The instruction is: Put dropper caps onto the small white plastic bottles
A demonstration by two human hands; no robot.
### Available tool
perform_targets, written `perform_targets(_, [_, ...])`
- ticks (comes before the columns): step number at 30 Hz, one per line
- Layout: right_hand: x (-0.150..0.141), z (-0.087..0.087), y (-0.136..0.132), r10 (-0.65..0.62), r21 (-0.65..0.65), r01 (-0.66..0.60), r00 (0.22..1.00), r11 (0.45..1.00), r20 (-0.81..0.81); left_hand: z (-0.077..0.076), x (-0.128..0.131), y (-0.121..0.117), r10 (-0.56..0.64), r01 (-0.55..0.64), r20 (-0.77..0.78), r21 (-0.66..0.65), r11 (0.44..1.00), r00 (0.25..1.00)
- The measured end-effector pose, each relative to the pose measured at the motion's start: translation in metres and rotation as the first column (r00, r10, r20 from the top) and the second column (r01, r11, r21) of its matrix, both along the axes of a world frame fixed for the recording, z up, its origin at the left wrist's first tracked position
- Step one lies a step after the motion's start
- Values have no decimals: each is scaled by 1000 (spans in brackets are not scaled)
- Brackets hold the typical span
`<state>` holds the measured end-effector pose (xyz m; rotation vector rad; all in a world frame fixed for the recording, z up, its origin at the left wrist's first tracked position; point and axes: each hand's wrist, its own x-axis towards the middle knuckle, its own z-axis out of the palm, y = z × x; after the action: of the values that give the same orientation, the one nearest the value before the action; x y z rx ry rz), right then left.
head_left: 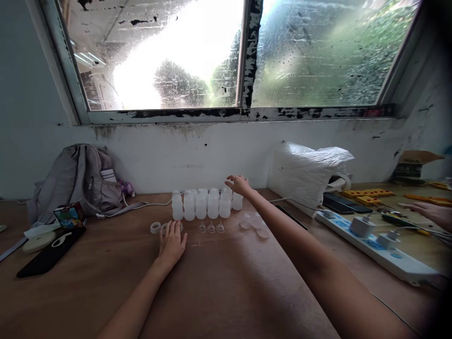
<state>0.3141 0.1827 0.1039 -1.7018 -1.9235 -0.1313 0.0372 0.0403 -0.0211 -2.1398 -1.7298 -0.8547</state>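
Note:
Several small translucent white bottles [201, 205] stand in rows on the wooden table [219, 292] near the wall. My right hand [239, 184] reaches over the rightmost bottles, fingers spread, touching or just above one bottle's top. My left hand [172, 242] lies flat on the table in front of the bottles, fingers apart, next to a clear ring [155, 227]. Three clear nipples [211, 228] sit in front of the bottles. Clear caps [254, 225] lie to the right of them.
A grey backpack [79, 181] leans at the back left, with a small colourful box [69, 215] and a black phone [49, 256] nearby. A white bag [307, 174] and a power strip [377, 249] sit at right. Another person's hand [429, 213] rests at far right.

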Motion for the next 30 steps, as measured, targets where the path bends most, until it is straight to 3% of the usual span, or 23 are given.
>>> perform_targets(3, [-9,2,-22,-2,132,7,999,991,-37,-3,-8,4,50,-50,-22,-20,999,999])
perform_targets(5, [-18,-8,-44,56,219,-40,996,975,-64,-1,-8,3,24,-24,-32,-25,999,999])
perform_targets(6, [-24,-17,-56,109,242,-89,992,966,-69,1,-6,1,-7,6,-34,-22,1000,999])
perform_targets(9, [-38,-59,-91,260,137,-259,966,956,8,10,3,-7,-120,120,-14,-15,993,993])
perform_targets(12, [-46,-102,-113,248,75,-251,967,965,49,17,14,-17,-223,224,24,-21,974,975])
perform_targets(14, [-47,-119,-119,177,43,-178,984,983,35,21,19,-21,-276,277,41,-7,961,960])
perform_targets(16, [-48,-122,-122,161,50,-160,987,986,-21,23,22,-25,-311,310,45,22,950,949])
perform_targets(18, [-49,-116,-128,270,101,-261,960,960,-78,24,22,-27,-324,321,41,65,945,945])
perform_targets(20, [-54,-108,-138,439,146,-425,895,893,-81,24,22,-29,-327,321,38,112,940,944])
perform_targets(23, [-65,-102,-156,630,93,-625,775,775,-43,23,22,-33,-349,338,41,159,928,936])
perform_targets(26, [-75,-105,-166,707,17,-708,703,706,-82,23,26,-36,-394,384,30,164,909,919])
perform_targets(30, [-76,-106,-164,729,12,-749,642,663,-238,25,33,-37,-426,422,-1,122,898,905])
